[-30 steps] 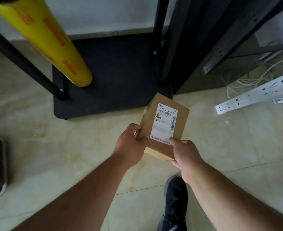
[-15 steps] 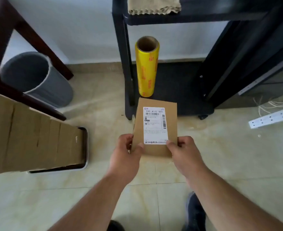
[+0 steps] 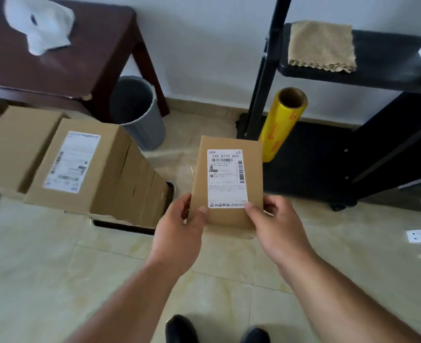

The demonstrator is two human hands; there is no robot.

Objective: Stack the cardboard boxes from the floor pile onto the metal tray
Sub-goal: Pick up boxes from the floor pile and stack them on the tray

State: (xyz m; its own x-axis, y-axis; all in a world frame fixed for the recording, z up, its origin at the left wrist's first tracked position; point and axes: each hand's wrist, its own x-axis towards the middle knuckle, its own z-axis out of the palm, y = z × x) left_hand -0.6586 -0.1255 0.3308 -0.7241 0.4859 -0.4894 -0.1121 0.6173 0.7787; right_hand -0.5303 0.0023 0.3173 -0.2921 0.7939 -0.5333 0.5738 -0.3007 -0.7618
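A small cardboard box (image 3: pixel 252 157) with a white shipping label on top is held in mid-air at the centre of the view. My left hand (image 3: pixel 179 231) grips its near left corner and my right hand (image 3: pixel 276 229) grips its near right corner. To the left stands a tall stack of cardboard boxes (image 3: pixel 110 174), its top box bearing a white label. The stack rests on a metal tray (image 3: pixel 120 226), of which only a dark near edge and a right corner show on the floor. A second brown box (image 3: pixel 16 144) sits beside the stack's top, farther left.
A grey bin (image 3: pixel 137 112) stands behind the stack, beside a dark wooden table (image 3: pixel 63 63) with a white cloth. A black shelf unit (image 3: pixel 353 154) at right holds a yellow film roll (image 3: pixel 281 125) and a tan cloth (image 3: pixel 322 45). White cables and a perforated rail lie far right.
The view has swung left and upward: the stack on the tray now fills the left side. The held box stays level between both hands and is nearer the stack.
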